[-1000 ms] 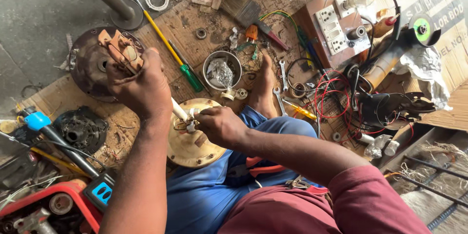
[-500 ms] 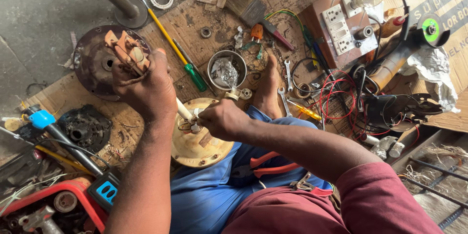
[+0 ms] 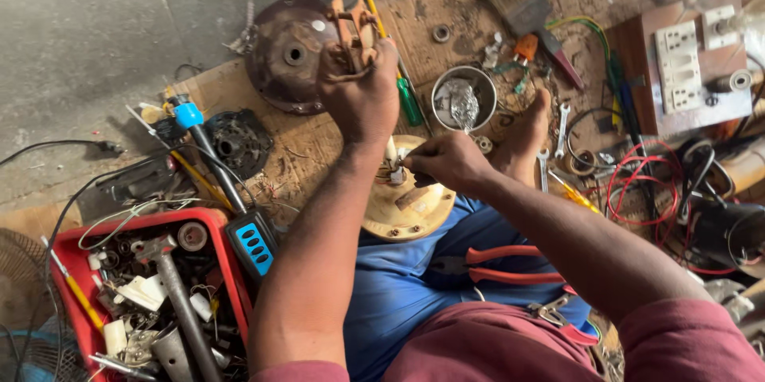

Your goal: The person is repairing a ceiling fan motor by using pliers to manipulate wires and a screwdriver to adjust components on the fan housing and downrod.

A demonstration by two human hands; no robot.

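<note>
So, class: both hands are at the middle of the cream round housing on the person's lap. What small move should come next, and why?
Probably a careful pull or twist on the small white part at the hub. The right hand pinches there, while the left hand reaches over the cream housing, which rests on the lap. The red-handled pliers lie unused on the lap, so fingers seem enough.

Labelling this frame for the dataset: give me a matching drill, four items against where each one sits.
Things:
1. pliers
2. metal cup
3. hammer
4. cream fan housing

Places:
A. in the red crate
B. under the right hand
C. on the blue-trousered lap
D. on the board beside the bare foot

Pairs: 1-C, 2-D, 3-A, 4-B
</note>
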